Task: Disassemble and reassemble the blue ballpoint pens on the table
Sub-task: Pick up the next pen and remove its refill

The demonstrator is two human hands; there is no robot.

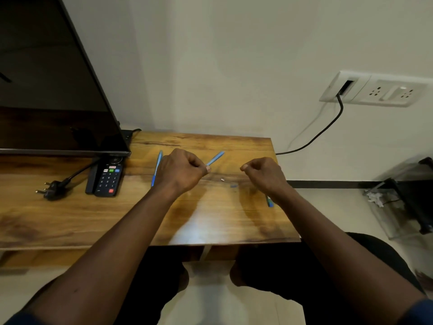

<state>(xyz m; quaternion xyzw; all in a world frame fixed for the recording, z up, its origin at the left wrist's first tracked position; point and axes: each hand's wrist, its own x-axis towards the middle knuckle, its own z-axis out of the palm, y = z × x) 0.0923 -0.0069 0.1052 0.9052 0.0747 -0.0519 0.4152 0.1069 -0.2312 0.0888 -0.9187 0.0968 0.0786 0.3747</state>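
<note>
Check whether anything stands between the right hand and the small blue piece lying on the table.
Nothing visible does. The small blue piece lies on the bare table, just nearer the person than the right hand. A tiny pale part lies left of it, off that path.

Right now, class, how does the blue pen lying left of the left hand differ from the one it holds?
The lying pen rests flat on the table, untouched; the held pen is pinched by the left hand. The lying pen shows nearly its full length, the held pen only its far end. The lying pen runs almost straight away; the held pen slants right. Both are slim and light blue.
</note>
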